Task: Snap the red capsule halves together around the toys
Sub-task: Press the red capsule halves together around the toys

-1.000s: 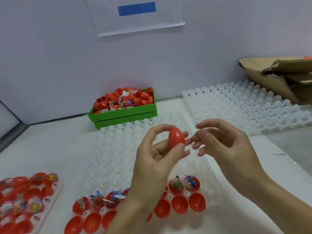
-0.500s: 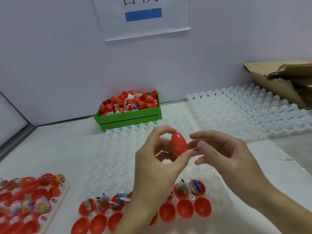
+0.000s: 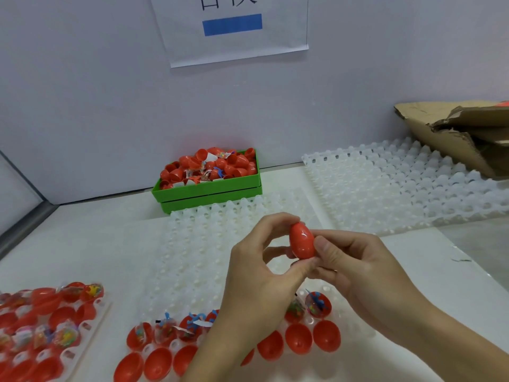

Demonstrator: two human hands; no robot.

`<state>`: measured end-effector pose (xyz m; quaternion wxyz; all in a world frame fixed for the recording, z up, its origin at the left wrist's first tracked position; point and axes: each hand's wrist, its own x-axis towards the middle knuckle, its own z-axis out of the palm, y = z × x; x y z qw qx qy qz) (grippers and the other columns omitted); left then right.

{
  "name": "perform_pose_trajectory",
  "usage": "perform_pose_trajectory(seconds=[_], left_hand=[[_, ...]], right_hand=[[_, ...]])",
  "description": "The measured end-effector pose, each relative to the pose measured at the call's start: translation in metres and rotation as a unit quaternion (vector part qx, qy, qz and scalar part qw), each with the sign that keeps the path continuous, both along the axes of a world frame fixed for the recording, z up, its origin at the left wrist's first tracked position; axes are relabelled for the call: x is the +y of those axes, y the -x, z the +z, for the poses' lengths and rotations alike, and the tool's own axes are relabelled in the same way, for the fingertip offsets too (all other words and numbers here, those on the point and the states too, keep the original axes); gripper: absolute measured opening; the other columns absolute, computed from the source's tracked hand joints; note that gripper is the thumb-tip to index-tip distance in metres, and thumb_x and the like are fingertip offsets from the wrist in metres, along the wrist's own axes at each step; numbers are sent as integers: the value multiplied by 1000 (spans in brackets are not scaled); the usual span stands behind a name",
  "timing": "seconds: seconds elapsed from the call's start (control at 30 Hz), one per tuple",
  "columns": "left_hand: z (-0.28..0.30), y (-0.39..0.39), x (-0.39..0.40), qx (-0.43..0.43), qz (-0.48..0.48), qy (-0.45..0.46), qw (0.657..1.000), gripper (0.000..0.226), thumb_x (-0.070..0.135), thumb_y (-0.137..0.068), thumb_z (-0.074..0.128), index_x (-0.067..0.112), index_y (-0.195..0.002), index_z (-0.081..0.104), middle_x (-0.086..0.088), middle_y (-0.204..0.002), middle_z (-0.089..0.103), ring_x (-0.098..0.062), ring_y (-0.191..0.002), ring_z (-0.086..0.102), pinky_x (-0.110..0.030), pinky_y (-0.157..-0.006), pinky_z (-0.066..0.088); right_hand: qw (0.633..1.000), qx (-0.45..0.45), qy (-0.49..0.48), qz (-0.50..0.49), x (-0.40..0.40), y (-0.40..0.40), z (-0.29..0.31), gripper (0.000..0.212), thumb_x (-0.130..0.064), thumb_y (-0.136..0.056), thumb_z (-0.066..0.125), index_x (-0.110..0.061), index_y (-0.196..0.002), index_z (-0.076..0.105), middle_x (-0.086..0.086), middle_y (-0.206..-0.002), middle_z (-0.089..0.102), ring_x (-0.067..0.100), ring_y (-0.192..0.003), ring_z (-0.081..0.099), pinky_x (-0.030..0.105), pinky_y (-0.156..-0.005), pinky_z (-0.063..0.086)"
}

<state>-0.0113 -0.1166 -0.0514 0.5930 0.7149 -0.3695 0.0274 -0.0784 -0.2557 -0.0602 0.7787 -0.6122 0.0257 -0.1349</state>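
**Capsule pressed shut between both hands**

Nearest, open red halves (image 3: 298,338) wait in the white tray (image 3: 355,330). Above it, the left hand (image 3: 261,274) and right hand (image 3: 355,266) pinch one red capsule (image 3: 301,240); it looks closed, so setting it down seems next.

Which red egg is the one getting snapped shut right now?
Start at the green box by the back wall and come forward over the white tray. The closed red capsule is pinched between the left hand and right hand, in the air. The others near it are open halves sitting in tray cups.
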Motion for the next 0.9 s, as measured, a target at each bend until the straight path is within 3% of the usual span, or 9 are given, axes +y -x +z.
perform_pose_trajectory(seconds=[0.17,0.43,0.57,0.73,0.9], left_hand=[[-3,-5,2,-48,72,-13,996,42,21,-74,86,30,-109,64,18,-99,67,-7,-102,64,-16,-78,54],[-1,-12,7,-47,95,-25,994,44,26,-77,83,23,-117,67,12,-107,67,-5,-96,61,-17,-76,53],[0,-18,12,-43,116,-16,992,45,20,-79,82,26,-121,66,14,-111,66,-3,-96,59,-16,-71,52],[-1,-22,15,-40,157,-5,987,45,8,-80,77,26,-119,66,13,-111,64,-2,-92,56,-13,-62,47],[-5,-23,15,-33,142,-4,989,51,11,-80,78,28,-126,62,16,-113,64,-3,-97,58,-14,-66,49]], right_hand=[[998,1,49,-26,1,0,3,34,-43,-74,68,-27,-102,78,7,-92,78,18,-87,74,21,-72,57],[989,15,142,-43,9,-7,13,22,-11,-86,69,-17,-107,73,-1,-94,78,14,-87,75,17,-70,56],[982,26,185,-34,13,-21,23,21,-13,-87,71,-20,-106,74,-2,-93,78,13,-87,75,20,-72,58],[981,13,187,-50,26,-39,26,21,-14,-80,78,-20,-100,76,-3,-88,78,12,-84,75,19,-74,58],[985,4,152,-80,32,-39,17,19,-14,-87,72,-15,-106,75,1,-89,78,16,-86,75,23,-76,59]])
